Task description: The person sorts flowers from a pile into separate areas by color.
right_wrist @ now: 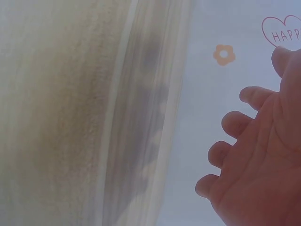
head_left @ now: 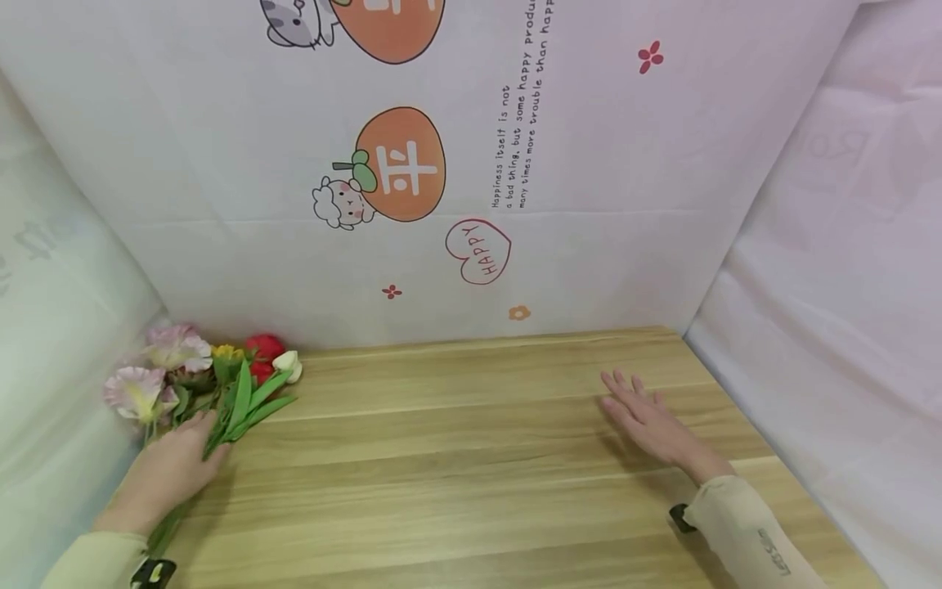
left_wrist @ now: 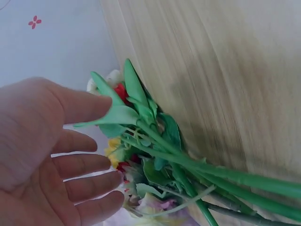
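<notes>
At the left end of the table lies a bunch of flowers. Pale purple blooms [head_left: 138, 393], red flowers [head_left: 265, 348], a yellow flower [head_left: 227, 352] and a white tulip [head_left: 289, 365] with long green leaves [head_left: 241, 397] show at its far end. My left hand [head_left: 165, 470] is over the stems, its fingers spread and extended. In the left wrist view the thumb overlaps a leaf and the green stems [left_wrist: 225, 175] run off to the right, outside the grasp. My right hand [head_left: 651, 425] hovers over the right part of the table, fingers loosely extended, holding nothing.
The wood-grain table [head_left: 441, 458] meets a white printed cloth [head_left: 589, 245] at the back. White cloths also hang at the left [head_left: 66, 286] and right [head_left: 846, 286] sides. Each wrist wears a dark band.
</notes>
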The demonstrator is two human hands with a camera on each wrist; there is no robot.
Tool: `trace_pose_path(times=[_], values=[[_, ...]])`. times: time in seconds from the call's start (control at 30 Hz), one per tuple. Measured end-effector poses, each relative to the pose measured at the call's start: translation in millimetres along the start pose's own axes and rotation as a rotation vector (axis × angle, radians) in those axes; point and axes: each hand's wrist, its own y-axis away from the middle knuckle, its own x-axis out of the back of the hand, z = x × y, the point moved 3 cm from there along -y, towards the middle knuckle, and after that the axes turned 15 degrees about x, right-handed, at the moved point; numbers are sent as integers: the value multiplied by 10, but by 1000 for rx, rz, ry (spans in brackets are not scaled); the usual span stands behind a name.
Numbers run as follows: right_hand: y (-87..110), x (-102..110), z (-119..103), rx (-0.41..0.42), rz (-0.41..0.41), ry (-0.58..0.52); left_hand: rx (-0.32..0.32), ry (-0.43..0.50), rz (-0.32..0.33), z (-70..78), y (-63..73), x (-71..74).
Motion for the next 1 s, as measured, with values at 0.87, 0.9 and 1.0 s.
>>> trace_pose_path(times=[0.87, 0.9, 1.0], values=[[5, -124, -89, 23, -6, -7, 93, 35, -107, -268, -257, -115], [4, -129, -94, 23, -7, -7, 97, 39, -119, -276, -262, -122], [-1, -145, -107, 24, -12, -6, 103, 41, -139, -294, -277, -135]])
